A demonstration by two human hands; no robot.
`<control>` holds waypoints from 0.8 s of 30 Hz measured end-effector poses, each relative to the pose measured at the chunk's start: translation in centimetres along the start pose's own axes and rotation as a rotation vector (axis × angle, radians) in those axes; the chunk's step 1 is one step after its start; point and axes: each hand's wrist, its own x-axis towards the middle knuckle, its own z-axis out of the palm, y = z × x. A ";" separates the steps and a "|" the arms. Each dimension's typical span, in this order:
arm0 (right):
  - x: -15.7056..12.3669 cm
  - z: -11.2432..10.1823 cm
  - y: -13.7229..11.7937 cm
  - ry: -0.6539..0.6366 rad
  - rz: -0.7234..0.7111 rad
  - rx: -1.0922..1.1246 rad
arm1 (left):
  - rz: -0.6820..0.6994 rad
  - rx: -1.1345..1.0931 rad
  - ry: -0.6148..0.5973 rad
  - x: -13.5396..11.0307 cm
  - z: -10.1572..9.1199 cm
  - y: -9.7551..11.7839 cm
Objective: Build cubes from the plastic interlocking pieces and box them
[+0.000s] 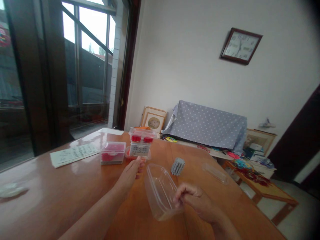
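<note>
Now: clear tub in right grip, left hand at the box stack

Right hand: thumb and fingertips pinch the near rim of the clear plastic tub. The tub is empty and sits near the middle of the wooden surface, tipped up with its hollow turned toward the person. I cannot tell whether its low corner rests on the wood. A rim pinch probably leaves the inside unobstructed and the walls free of the palm.

Left hand: stretched toward the far edge, fingers straight and loosely together, grip not closed on anything. The tips lie at the foot of the stacked boxes, but contact is uncertain. The upper box has a clear lid with red clips; the lower one carries a printed label.

Also on the surface:
- red-filled lidded box, just left of the stack
- printed sheet, toward the far left corner
- grey ribbed block, beyond the tub
- loose clear lid, near the right edge, lying flat; its shape suggests it belongs to the tub

Beyond the surface: a polka-dot cloth draped over furniture and a wall clock.
</note>
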 end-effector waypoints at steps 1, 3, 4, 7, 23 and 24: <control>-0.1 0.1 0.3 -0.044 0.043 -0.013 | -0.022 0.005 -0.032 -0.1 0.0 0.0; -0.2 0.1 1.1 -0.100 0.109 -0.056 | -0.030 0.046 -0.113 -0.5 0.2 -0.2; -0.2 0.0 1.4 -0.110 0.127 -0.082 | -0.015 0.074 -0.164 -0.6 0.3 -0.3; 0.1 -0.3 2.4 -0.097 0.129 -0.129 | 0.039 0.160 -0.288 -0.9 0.8 -0.8; 1.6 -1.8 5.9 0.249 0.073 -0.101 | -0.185 0.383 -0.390 -1.7 2.0 -2.3; 1.4 -1.9 5.9 0.230 0.085 -0.095 | -0.193 0.400 -0.388 -1.9 2.0 -2.3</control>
